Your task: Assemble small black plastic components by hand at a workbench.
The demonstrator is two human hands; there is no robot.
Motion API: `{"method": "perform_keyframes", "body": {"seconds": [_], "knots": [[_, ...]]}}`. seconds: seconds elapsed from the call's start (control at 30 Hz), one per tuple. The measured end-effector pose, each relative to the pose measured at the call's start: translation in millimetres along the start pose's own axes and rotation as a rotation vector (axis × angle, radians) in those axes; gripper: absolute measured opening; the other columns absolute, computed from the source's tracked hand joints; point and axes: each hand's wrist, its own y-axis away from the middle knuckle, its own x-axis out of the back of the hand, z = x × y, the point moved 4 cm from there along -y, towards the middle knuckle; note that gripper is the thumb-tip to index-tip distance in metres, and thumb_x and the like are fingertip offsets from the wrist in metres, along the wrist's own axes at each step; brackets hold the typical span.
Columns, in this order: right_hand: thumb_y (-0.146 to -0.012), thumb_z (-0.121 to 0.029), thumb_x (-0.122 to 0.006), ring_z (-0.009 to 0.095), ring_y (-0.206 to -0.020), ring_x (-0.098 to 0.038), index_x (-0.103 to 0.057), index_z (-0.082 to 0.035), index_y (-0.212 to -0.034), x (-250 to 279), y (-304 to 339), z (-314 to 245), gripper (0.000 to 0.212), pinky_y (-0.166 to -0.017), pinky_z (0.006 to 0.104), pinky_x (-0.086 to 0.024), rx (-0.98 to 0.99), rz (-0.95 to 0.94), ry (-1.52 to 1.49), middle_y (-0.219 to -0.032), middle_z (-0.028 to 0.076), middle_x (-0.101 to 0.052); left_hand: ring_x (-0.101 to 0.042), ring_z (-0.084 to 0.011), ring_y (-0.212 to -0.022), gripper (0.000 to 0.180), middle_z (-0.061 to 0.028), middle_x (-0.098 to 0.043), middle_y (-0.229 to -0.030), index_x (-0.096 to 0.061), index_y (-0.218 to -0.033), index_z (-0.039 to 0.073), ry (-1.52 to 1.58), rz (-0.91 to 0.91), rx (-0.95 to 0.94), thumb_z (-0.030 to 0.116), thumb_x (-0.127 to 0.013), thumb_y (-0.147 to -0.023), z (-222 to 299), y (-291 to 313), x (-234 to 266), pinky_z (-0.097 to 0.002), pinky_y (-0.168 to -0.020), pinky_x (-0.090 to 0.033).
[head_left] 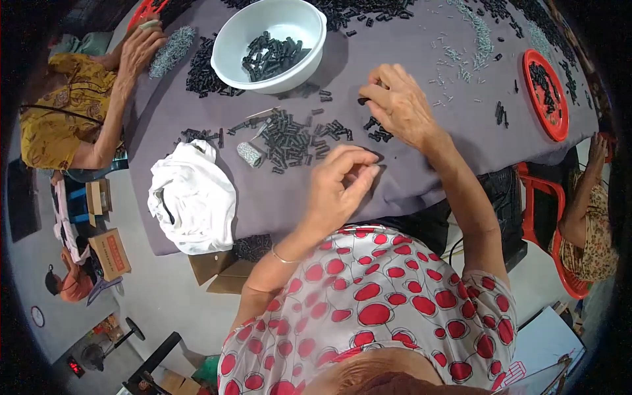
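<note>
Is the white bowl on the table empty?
No, the white bowl holds a heap of small black pieces on its bottom.

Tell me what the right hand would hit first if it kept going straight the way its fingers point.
The right hand points left and slightly away across the grey cloth. Going straight on, it would probably first meet the few loose black pieces by the white bowl, then the bowl itself, though height is hard to judge.

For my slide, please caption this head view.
Left hand and right hand sort small black plastic pieces on grey cloth-covered table.
</note>
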Motion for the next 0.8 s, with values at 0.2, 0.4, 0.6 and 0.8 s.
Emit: {"method": "perform_keyframes", "body": {"seconds": [0.2, 0.4, 0.6, 0.8], "knots": [[-0.069, -0.006, -0.066, 0.025, -0.088, -0.053, -0.060, -0.008, -0.091, 19.0, 19.6, -12.7, 0.023, -0.071, 0.0365, -0.041, 0.093, 0.115, -0.052, -0.094, 0.006, -0.056, -0.055, -0.0073, -0.074, 0.017, -0.0018, -0.058, -0.086, -0.058, -0.101, -0.002, 0.353, 0.011, 0.356, 0.006, -0.062, -0.087, -12.5, 5.7, 1.0, -0.0212, -0.067, -0.047], [-0.068, -0.008, -0.067, 0.027, -0.085, -0.055, -0.060, -0.005, -0.092, 30.2, 39.1, -37.7, 0.026, -0.072, 0.0376, -0.042, 0.111, 0.036, -0.157, -0.095, 0.008, -0.058, -0.058, -0.0089, -0.077, 0.020, -0.0030, -0.061, -0.087, -0.055, -0.104, -0.001, 0.398, 0.027, 0.385, 0.015, -0.059, -0.091, -12.9, -0.9, 3.4, -0.0224, -0.068, -0.048], [-0.067, -0.005, -0.066, 0.028, -0.087, -0.056, -0.059, -0.003, -0.093, 26.2, 44.7, -37.3, 0.026, -0.076, 0.0377, -0.045, 0.148, 0.088, -0.188, -0.095, 0.010, -0.058, -0.059, -0.0086, -0.074, 0.021, -0.0038, -0.062, -0.086, -0.058, -0.099, -0.002, 0.438, -0.042, 0.392, 0.018, -0.058, -0.092, -22.8, -18.6, -4.8, -0.0211, -0.064, -0.049], [-0.068, 0.001, -0.064, 0.029, -0.085, -0.056, -0.058, -0.002, -0.092, 20.4, 48.4, -34.0, 0.025, -0.073, 0.0376, -0.048, 0.129, 0.144, -0.362, -0.095, 0.010, -0.058, -0.060, -0.0082, -0.070, 0.017, -0.0046, -0.064, -0.084, -0.061, -0.098, -0.003, 0.440, -0.083, 0.454, 0.013, -0.059, -0.091, -21.0, -19.3, -2.8, -0.0199, -0.061, -0.050]]}}
